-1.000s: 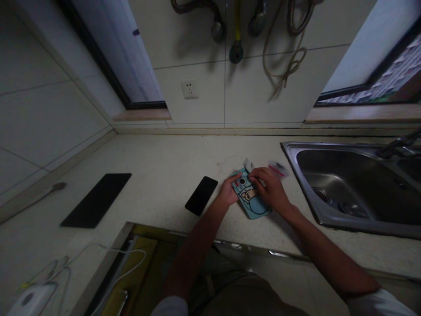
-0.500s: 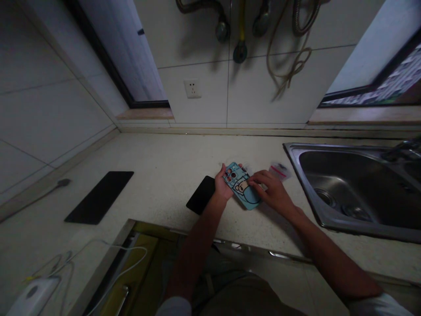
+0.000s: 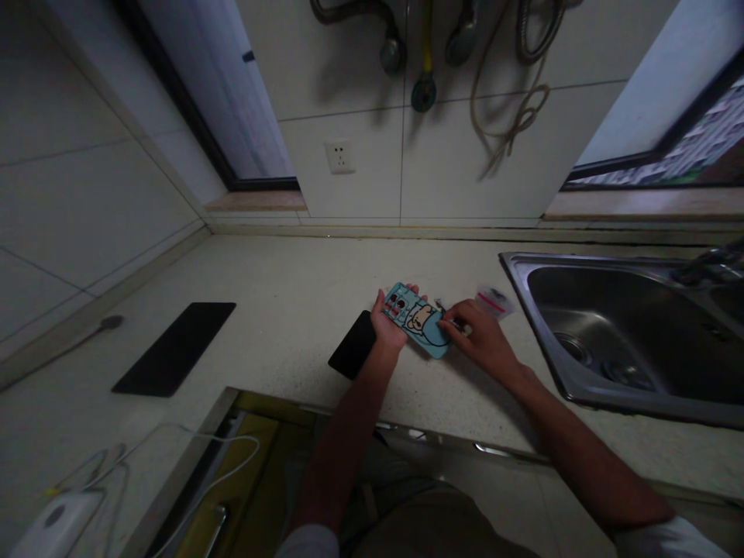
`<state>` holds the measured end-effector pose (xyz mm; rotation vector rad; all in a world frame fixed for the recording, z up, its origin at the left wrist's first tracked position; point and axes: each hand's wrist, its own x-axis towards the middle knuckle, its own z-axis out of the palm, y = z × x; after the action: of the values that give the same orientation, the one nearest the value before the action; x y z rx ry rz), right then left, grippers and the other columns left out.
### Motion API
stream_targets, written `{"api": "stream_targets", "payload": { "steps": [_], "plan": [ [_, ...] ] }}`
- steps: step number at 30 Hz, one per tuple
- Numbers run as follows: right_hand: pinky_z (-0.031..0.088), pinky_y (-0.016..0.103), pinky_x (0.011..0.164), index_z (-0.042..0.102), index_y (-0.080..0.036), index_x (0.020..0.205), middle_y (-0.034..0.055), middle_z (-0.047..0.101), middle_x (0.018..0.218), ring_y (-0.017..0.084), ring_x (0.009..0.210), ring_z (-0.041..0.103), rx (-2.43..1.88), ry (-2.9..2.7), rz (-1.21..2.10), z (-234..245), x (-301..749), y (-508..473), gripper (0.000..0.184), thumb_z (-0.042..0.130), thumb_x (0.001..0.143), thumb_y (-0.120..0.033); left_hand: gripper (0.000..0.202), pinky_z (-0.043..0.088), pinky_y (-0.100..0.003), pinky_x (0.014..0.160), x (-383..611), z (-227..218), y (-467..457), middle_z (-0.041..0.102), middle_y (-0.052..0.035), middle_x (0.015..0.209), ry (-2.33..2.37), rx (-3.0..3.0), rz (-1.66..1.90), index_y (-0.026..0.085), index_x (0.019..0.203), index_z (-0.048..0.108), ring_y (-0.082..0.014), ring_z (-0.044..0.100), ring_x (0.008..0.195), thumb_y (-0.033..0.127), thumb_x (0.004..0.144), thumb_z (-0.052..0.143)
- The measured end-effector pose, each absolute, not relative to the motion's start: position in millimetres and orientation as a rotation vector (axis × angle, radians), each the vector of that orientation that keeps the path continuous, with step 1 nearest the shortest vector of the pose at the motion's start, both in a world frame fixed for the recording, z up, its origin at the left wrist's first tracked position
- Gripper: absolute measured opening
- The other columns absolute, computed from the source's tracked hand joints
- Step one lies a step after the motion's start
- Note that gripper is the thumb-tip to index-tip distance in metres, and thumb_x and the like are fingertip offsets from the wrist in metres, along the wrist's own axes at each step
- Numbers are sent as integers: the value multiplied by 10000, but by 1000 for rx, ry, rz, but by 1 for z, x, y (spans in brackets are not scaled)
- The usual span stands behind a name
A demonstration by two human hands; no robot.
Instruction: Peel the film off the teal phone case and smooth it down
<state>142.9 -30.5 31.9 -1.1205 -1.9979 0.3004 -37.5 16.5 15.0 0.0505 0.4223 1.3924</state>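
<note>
Since a moment ago, the blue phone case (image 3: 417,318) has turned flatter and slid a little to the left, and both hands have gone with it.

Biggest of all is the pale counter (image 3: 279,287), which runs from wall to wall. On its right side sits the shiny metal sink (image 3: 628,333). Far to the left lies a long black mat (image 3: 174,349). Near the bottom left corner there is a small white box (image 3: 55,527) with thin white cords (image 3: 203,457) trailing from it. On the wall above hangs a white plug socket (image 3: 340,156).

A black phone (image 3: 352,355) lies flat on the counter, just beside the left wrist.

The blue phone case has a cartoon animal drawn on it. It is near the middle of the counter, between the black phone and the sink. The left hand (image 3: 388,329) is closed around its left end, with fingertips curling over the top edge. The right hand (image 3: 480,341) pinches its right end with the fingers bent. Only the case keeps the two hands apart.

Just behind the right hand lies a little clear packet with red on it (image 3: 493,299).
</note>
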Motion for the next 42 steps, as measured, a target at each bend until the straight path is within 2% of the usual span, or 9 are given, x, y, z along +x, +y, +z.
{"api": "stream_targets", "payload": {
  "steps": [5,18,25,33,42],
  "plan": [
    [450,335,632,602,-208,860,50,615,817,200,711,562,-1151,-1939,312,27,143,-29,173,624,941,-360,399,478,-552,1070,-41,15,18,744,-149,969,429,78,1410,150,905,707,-306,669,1161,436,982,439],
    [443,305,563,599,-214,834,36,613,796,173,648,535,-1218,-1750,312,25,136,-31,224,637,923,-417,366,494,-479,1054,-47,7,24,745,-134,991,424,46,1515,155,883,710,-271,667,1155,402,951,449],
    [478,313,583,587,-214,824,43,602,797,188,683,564,-1177,-1794,418,15,129,-33,276,634,935,-461,407,513,-459,1010,-52,3,27,751,-128,945,431,28,1546,153,888,718,-257,704,1035,416,957,416],
    [470,313,606,621,-217,848,46,630,792,190,671,570,-1120,-1954,372,13,120,-42,204,610,958,-389,390,507,-458,1002,-57,3,30,757,-146,1022,498,1,1592,157,877,718,-276,675,1132,395,931,413],
    [465,277,593,655,-213,901,60,672,871,169,692,604,-1070,-2293,232,7,107,-58,217,507,1012,-326,433,524,-430,955,-54,8,25,757,-144,946,453,-5,1525,135,893,717,-242,720,920,412,966,393]
  ]
}}
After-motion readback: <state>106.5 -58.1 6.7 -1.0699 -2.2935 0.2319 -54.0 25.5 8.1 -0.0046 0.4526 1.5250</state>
